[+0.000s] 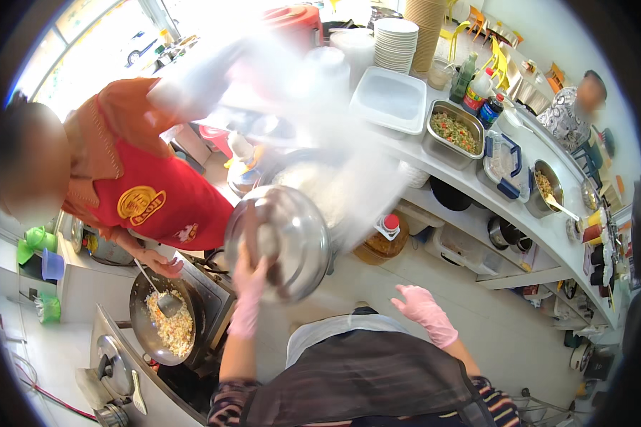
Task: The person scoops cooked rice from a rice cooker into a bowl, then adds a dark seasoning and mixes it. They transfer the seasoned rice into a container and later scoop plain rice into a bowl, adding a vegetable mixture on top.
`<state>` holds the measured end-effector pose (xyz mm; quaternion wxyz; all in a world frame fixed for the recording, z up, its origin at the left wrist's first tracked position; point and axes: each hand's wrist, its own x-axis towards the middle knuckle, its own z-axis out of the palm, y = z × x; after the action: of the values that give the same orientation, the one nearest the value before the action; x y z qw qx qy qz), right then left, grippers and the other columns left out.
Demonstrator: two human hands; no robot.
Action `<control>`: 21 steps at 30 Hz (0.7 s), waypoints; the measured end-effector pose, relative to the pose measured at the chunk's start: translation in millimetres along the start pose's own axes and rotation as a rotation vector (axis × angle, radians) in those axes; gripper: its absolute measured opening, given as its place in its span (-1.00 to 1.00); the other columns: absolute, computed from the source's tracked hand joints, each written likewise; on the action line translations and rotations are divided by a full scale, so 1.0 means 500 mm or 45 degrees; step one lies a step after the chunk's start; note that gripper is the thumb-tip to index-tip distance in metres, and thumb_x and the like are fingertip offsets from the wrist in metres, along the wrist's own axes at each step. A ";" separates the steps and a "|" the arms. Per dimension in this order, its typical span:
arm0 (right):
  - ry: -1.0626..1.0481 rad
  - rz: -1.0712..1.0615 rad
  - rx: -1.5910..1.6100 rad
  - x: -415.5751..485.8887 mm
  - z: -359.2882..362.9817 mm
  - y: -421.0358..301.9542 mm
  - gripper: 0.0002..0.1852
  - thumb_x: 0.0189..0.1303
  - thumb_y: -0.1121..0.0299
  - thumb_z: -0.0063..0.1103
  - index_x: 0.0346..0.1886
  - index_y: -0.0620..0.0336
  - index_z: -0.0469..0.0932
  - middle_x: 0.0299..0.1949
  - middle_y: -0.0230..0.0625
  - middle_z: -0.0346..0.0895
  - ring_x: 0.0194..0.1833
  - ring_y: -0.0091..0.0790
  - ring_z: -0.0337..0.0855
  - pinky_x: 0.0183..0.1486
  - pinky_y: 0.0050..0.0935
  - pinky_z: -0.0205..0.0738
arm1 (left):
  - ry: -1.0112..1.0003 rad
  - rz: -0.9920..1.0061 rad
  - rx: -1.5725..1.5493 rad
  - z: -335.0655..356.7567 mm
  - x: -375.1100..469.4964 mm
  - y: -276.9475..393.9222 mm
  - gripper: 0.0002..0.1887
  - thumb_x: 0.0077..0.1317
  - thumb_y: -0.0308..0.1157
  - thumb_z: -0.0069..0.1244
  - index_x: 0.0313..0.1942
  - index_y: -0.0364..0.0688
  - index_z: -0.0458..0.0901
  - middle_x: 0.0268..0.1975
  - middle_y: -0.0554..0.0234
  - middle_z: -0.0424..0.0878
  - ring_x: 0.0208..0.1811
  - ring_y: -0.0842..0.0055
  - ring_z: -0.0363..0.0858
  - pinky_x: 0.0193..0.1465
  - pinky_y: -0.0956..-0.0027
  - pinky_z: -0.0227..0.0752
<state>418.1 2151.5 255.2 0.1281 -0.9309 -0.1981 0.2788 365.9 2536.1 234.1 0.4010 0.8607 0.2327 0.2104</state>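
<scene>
My left hand (249,283), in a pink glove, grips the knob of a round metal lid (299,240), which blurs a little. Beyond the lid, a large pot of white rice (320,187) shows partly through thick steam. My right hand (424,309), also in a pink glove, is held over the floor with its fingers apart and nothing in it. At the left, a co-worker in a red apron (165,197) stands by a wok (139,315) of fried rice (173,325). A ladle (169,305) rests in that wok, with the co-worker's hand near its handle.
A curved white counter (561,187) runs along the right, bearing a steel pan of chopped vegetables (454,133), a pot with a spoon (545,187), bottles and stacked bowls (396,45). Below stands a large jug with a red cap (382,243). Another person sits beyond the counter.
</scene>
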 end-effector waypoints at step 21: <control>0.783 0.295 1.776 0.316 -0.222 -0.027 -0.41 0.23 0.03 -0.02 0.15 0.34 0.27 -0.07 -0.08 0.49 -0.09 -0.31 0.54 -0.05 -0.42 0.41 | -0.551 -0.036 0.783 0.371 0.348 0.037 -0.16 0.12 -0.02 -0.02 0.29 -0.23 -0.04 -0.03 -0.13 0.38 -0.12 0.06 0.47 -0.13 0.10 0.38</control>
<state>598.5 2219.0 275.9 0.7046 -0.6851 0.1669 0.0797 612.0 2514.8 169.9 0.1664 0.9622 0.2067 -0.0614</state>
